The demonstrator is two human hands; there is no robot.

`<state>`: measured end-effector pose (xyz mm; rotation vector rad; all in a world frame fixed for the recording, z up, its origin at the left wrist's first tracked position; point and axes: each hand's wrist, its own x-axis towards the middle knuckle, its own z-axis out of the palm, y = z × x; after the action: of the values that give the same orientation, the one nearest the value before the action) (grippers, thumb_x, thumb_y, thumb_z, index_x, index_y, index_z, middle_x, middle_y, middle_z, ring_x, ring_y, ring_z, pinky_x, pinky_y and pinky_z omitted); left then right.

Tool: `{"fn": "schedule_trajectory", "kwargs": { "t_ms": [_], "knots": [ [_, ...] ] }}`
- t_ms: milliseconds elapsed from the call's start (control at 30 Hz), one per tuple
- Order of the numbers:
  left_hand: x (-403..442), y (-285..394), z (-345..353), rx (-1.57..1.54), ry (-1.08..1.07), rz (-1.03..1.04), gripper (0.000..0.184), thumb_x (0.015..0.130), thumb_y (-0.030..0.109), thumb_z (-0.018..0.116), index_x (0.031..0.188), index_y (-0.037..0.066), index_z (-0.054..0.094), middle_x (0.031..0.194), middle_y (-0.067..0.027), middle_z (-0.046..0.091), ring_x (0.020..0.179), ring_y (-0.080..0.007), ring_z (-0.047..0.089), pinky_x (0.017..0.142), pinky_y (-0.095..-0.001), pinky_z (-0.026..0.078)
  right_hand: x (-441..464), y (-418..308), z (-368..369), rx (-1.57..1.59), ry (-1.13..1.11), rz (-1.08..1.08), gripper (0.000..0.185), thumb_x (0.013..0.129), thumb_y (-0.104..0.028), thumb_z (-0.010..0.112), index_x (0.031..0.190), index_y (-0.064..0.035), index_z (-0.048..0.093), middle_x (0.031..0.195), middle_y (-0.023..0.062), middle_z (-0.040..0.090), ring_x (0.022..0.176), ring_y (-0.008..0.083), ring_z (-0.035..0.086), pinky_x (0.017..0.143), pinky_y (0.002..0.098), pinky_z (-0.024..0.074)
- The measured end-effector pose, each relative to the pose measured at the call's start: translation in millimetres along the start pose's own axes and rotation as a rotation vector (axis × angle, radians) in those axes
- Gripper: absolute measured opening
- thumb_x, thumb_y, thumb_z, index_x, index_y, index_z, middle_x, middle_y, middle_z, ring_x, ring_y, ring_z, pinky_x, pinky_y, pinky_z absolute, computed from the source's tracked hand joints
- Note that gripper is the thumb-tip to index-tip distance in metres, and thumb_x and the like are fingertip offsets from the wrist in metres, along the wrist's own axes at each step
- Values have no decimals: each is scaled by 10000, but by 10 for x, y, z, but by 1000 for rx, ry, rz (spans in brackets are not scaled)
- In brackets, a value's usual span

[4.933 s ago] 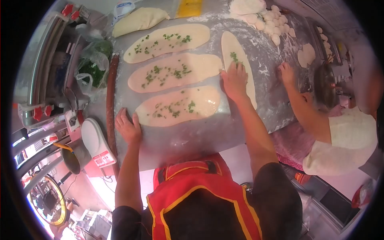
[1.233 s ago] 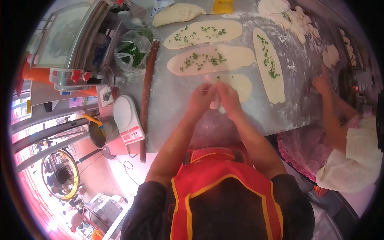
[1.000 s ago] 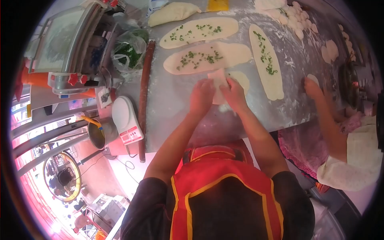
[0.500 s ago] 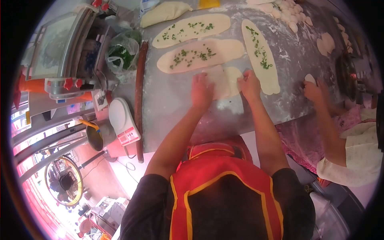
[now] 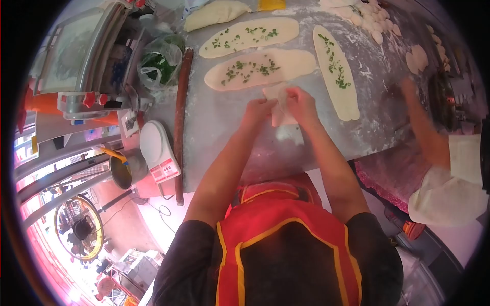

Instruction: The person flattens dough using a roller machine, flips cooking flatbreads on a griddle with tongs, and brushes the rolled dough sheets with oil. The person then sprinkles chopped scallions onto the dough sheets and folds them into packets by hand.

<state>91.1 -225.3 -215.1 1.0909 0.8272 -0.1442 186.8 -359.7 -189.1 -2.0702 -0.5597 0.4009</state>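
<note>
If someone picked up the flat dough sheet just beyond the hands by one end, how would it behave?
The dough sheet would probably droop and perhaps stretch, being long and thin. Some chopped greens might slide off, since they are merely scattered on top. Pushed, it seems likelier to wrinkle than roll, lying flat on the table.
</note>
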Motion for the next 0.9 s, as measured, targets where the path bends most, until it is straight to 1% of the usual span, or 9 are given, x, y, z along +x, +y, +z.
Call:
{"fn": "schedule_trajectory", "kwargs": {
  "t_ms": [33,200,300,400,533,633,733,800,900],
  "knots": [
    [-1,11,52,55,27,35,431,808,192,674,1120,-74,540,977,-141,634,876,-188,613,749,-314,508,3,63,-32,-170,86,-73,270,748,-123,691,979,-29,588,869,138,652,809,282,642,738,375,502],
    [-187,168,502,602,331,279,415,810,209,687,1095,-57,545,965,-135,641,859,-198,626,737,-339,509,4,169,-39,-87,-42,199,430,712,-162,760,1057,-2,558,927,139,645,798,270,644,725,345,508],
    [-90,87,453,617,345,296,391,811,179,679,1101,-44,541,961,-142,641,855,-206,630,712,-336,511,71,310,-1,148,-69,338,456,706,-147,764,1081,6,555,946,121,637,785,239,637,703,327,505],
    [-12,134,251,261,200,206,394,804,157,664,1115,-46,532,950,-152,641,860,-211,634,694,-338,510,98,121,-148,499,-200,528,479,695,-118,765,1107,4,553,960,87,629,824,209,619,722,312,495],
    [-163,558,-69,323,-26,241,404,804,146,642,1141,-41,524,963,-159,638,872,-218,639,697,-335,512,223,1,-174,758,-371,655,543,675,-76,771,1163,-21,539,1048,62,602,972,193,571,802,320,467],
    [-354,957,-89,827,-72,368,423,787,138,642,1156,-29,519,985,-157,638,871,-245,646,723,-336,516,304,-77,-219,607,-295,389,568,692,-53,741,1214,-42,517,1135,75,576,1075,212,531,889,351,436],
    [-546,1012,143,1283,-80,545,398,762,134,633,1123,0,530,985,-146,637,886,-271,634,755,-347,513,279,-322,-404,-49,-197,-458,596,697,-57,723,1248,-56,494,1181,91,558,1112,266,516,937,385,415],
    [-494,675,223,1476,-103,772,373,742,127,618,1094,29,541,976,-137,636,910,-281,618,778,-354,508,159,-384,-496,-260,-333,-572,568,702,-50,702,1234,-47,502,1182,105,557,1108,305,512,961,400,399],
    [-498,68,285,1264,74,980,263,753,83,537,1013,88,575,990,-112,625,953,-309,590,797,-426,492,-116,-125,-526,-418,-423,-640,491,706,-28,660,1180,-37,535,1147,113,563,1082,321,518,960,408,401]
  ]
}}
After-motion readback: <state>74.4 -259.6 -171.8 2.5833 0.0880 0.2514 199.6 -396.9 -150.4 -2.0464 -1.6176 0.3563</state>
